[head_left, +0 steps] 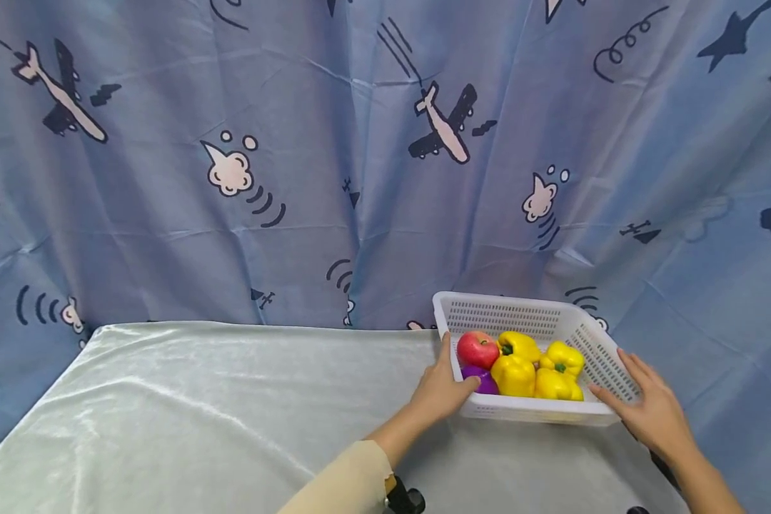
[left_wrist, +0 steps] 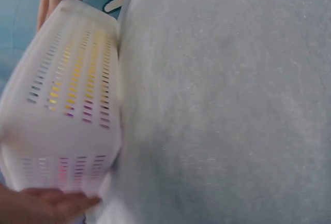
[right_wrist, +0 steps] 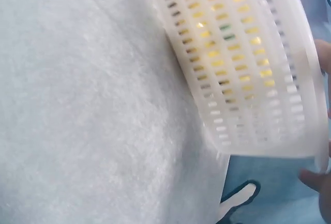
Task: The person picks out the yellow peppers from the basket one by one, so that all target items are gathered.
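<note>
A white slotted plastic basket (head_left: 527,405) is at the back right of the table, held at both ends. My left hand (head_left: 442,389) grips its left end, thumb over the rim. At the right end, my right hand (head_left: 657,414) holds the rim with its thumb on the inner side. Inside lie a red apple (head_left: 478,350), a round purple item (head_left: 486,383) partly hidden by the left thumb, and several yellow bell peppers (head_left: 514,375). Both wrist views show the slotted basket side (left_wrist: 57,136) from outside. Whether its base fully rests on the cloth I cannot tell.
A pale velvety cloth (head_left: 218,407) covers the table, which extends to the left of the basket. Behind it hangs a blue curtain (head_left: 308,178) with plane prints. A black object (head_left: 406,497) shows at the left wrist.
</note>
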A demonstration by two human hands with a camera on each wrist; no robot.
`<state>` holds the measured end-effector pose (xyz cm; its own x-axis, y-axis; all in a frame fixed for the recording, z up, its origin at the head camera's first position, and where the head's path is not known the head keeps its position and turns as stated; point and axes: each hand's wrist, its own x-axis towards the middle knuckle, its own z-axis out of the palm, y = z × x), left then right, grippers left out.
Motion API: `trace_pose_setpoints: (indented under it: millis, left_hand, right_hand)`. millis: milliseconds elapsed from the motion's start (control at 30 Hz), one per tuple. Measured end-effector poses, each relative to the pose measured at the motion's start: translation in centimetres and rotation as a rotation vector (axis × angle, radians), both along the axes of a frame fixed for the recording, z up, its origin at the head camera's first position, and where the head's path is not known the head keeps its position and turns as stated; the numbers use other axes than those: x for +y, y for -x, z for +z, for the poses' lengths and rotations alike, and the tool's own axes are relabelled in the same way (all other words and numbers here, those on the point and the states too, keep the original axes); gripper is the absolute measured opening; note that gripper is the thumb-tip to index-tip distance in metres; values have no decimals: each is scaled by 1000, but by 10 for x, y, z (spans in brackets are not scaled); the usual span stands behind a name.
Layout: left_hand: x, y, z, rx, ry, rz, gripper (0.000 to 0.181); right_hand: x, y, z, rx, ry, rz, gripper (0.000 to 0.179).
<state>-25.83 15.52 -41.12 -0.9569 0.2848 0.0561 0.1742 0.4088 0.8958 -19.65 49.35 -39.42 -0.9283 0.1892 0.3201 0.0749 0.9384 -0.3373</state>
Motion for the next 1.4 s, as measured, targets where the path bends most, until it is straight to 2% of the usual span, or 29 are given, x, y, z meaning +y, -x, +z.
trace_pose_setpoints:
  millis: [133,233,433,633,967,1133,1400]
  left_hand:
    - [6,2,-2,-30,-105,-34,98]
    - [7,3,-2,-53,-139,-49,101]
    - [5,4,3,-76,-152,-53,103]
    - [-11,2,9,-80,-164,-55,105]
    - [-57,-5,18,-68,-165,-64,108]
    - [-90,-5,20,-62,-187,-73,107]
    - [-147,-6,19,-45,-170,-31,104]
  right_hand:
    - [8,-1,2,-32,109,-85,92]
    - [8,0,4,-27,178,-149,87]
    - [2,2,9,-11,314,-236,79]
    - [-12,1,13,45,340,-258,72]
    - [-48,-4,18,53,344,-257,68]
    - [-79,-1,17,114,346,-229,59]
    - [-133,8,11,206,400,-135,47]
